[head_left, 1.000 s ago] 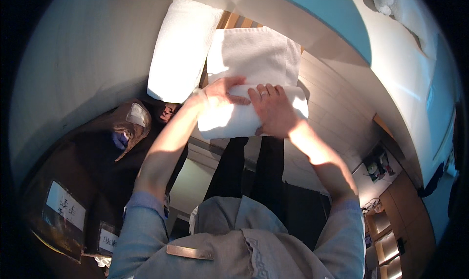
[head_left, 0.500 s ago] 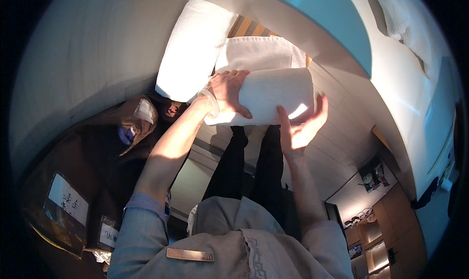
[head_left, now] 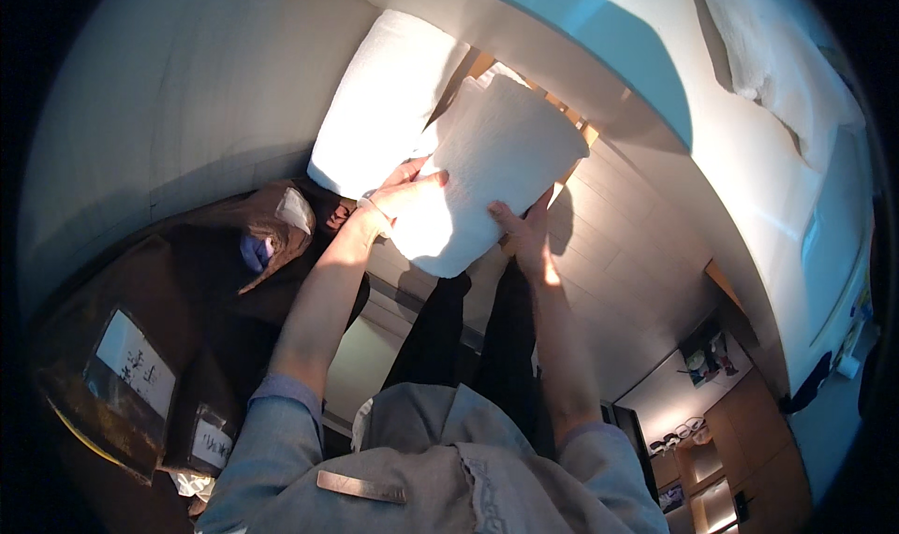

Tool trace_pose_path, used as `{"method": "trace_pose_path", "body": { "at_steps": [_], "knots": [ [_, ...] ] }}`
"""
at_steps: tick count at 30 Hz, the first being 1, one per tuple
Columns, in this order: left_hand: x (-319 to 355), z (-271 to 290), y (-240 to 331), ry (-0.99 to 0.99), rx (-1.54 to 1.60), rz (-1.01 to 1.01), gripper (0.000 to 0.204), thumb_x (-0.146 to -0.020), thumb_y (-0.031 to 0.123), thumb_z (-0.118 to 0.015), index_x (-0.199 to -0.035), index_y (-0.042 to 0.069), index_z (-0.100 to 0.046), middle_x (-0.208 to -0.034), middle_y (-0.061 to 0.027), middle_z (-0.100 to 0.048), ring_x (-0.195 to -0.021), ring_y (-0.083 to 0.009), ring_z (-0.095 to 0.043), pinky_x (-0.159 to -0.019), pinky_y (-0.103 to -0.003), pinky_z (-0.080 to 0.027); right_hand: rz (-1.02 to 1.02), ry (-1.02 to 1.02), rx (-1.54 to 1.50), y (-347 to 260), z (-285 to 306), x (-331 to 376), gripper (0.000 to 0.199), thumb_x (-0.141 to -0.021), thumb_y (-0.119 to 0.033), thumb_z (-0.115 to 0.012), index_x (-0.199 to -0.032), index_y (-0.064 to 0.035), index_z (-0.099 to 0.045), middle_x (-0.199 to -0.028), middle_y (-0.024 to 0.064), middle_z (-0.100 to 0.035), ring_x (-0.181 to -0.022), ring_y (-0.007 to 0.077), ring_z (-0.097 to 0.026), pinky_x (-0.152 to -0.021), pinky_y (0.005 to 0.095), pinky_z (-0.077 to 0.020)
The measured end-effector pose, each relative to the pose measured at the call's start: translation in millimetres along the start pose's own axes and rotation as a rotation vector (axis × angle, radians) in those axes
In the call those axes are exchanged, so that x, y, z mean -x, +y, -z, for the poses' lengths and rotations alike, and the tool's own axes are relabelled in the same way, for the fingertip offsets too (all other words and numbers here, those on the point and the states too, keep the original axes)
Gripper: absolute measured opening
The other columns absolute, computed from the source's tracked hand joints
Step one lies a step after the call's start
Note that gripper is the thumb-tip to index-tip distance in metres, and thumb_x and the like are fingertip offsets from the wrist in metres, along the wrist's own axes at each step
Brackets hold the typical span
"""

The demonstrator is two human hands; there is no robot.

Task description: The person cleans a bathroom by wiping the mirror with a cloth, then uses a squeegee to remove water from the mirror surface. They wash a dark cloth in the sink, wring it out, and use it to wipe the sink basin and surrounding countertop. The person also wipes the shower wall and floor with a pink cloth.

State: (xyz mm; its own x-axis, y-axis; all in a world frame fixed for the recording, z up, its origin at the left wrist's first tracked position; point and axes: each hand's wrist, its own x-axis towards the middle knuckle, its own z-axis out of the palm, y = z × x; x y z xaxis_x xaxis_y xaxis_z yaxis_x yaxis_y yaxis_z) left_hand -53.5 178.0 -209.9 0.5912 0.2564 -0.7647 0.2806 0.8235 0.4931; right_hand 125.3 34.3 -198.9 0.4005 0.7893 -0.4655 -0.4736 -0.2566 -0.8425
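Observation:
A folded white towel (head_left: 506, 141) is held between my two hands, tilted with its far edge up and to the right. My left hand (head_left: 405, 195) grips its left side, the thumb lying on top. On the right edge, my right hand (head_left: 526, 230) has its thumb on top and its other fingers underneath, mostly hidden. Beyond my left hand, a second bulky white towel (head_left: 386, 99) leans by the wall in bright light. Behind the held towel, part of a light wooden slatted surface (head_left: 582, 127) shows.
A brown fabric bag (head_left: 201, 281) with labelled clear pockets stands at the left, a purple-blue cloth (head_left: 255, 251) in its upper pocket. A curved white panel (head_left: 740, 169) runs along the right. Lit wooden shelves (head_left: 707, 464) are at the lower right.
The towel has turned from lying level to tilted, showing its broad face. My left hand has slid to its left side; my right hand has closed on its right edge.

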Motion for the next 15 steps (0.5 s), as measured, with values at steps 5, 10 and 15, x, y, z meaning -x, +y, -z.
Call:
{"method": "trace_pose_path", "body": {
  "at_steps": [5, 10, 15],
  "knots": [
    [1.7, 9.7, -14.2, 0.332, -0.161, -0.143, 0.062, -0.088, 0.034, -0.067, -0.134, -0.002, -0.047, -0.117, -0.0157, -0.06, -0.108, -0.0242, -0.057, -0.092, -0.037, -0.048, 0.032, 0.182, 0.07, -18.5, -45.2, -17.4, 0.097, -0.074, -0.015, -0.078, -0.141, -0.0012, -0.009, -0.128, 0.0202, -0.036, -0.117, 0.0338, -0.045, -0.089, 0.0458, -0.0509],
    [50.3, -25.7, -67.2, 0.84, -0.707, -0.663, 0.056, -0.094, 0.024, -0.061, -0.133, -0.01, -0.039, -0.12, -0.0176, -0.055, -0.115, -0.0236, -0.05, -0.099, -0.035, -0.041, 0.06, 0.194, 0.254, -23.1, -64.8, -48.3, 0.112, -0.068, -0.025, -0.082, -0.142, -0.0015, -0.001, -0.128, 0.0264, -0.034, -0.117, 0.0372, -0.046, -0.093, 0.0485, -0.0472],
    [42.9, -53.0, -73.1, 0.558, 0.293, -0.449, 0.065, -0.088, 0.018, -0.069, -0.141, 0.009, -0.034, -0.135, -0.01, -0.047, -0.121, -0.0275, -0.048, -0.099, -0.046, -0.043, 0.058, 0.281, 0.202, -30.1, -81.3, -52.6, 0.113, -0.066, -0.022, -0.083, -0.144, -0.003, -0.004, -0.13, 0.0241, -0.034, -0.12, 0.0348, -0.044, -0.094, 0.0465, -0.0478]
  ]
}}
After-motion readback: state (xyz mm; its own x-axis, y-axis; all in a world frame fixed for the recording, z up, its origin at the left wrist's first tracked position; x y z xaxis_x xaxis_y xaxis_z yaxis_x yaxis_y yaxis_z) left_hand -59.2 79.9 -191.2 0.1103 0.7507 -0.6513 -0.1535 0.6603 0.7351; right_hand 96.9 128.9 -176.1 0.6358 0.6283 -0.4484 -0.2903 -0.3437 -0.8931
